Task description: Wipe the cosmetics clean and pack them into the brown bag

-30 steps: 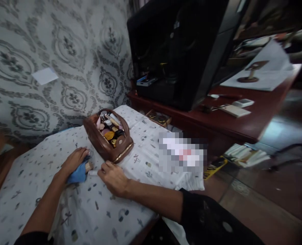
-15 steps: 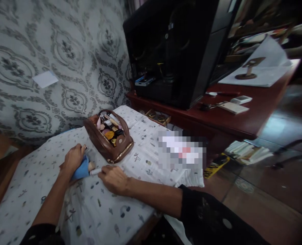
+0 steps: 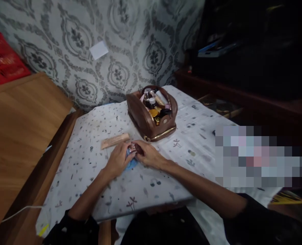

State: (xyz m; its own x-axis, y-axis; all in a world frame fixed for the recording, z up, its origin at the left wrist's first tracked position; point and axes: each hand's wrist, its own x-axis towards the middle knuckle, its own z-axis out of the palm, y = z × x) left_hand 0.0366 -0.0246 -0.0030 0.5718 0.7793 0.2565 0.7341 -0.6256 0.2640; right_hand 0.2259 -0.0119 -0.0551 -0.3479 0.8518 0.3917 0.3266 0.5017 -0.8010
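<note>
Over the cloth-covered table, my left hand [image 3: 118, 157] and my right hand [image 3: 150, 155] are close together. My left fingers close round a small shiny cosmetic container [image 3: 132, 148], with a blue cloth [image 3: 132, 164] under them. In my right fingers is a dark reddish-brown rounded piece [image 3: 139, 149], touching or nearly touching the container; I cannot tell whether the two are one item. A flat peach-coloured cosmetic tube [image 3: 114, 140] lies just beyond my left hand. Behind my hands a brown makeup bag [image 3: 143, 117] stands unzipped, filled with bottles, tubes and gold-coloured items.
The white patterned cloth [image 3: 89, 163] covers the table. A wooden panel [image 3: 26, 129] rises on the left, with a red bag [image 3: 5, 61] above it. Dark furniture [image 3: 242, 78] stands at the right, near a blurred-out patch. White paper [image 3: 99, 50] is on the wallpapered wall.
My view has swung left. The white stick-like item is gone from my right hand, which now grips the reddish-brown piece. Both hands are closer together, and the peach tube now shows.
</note>
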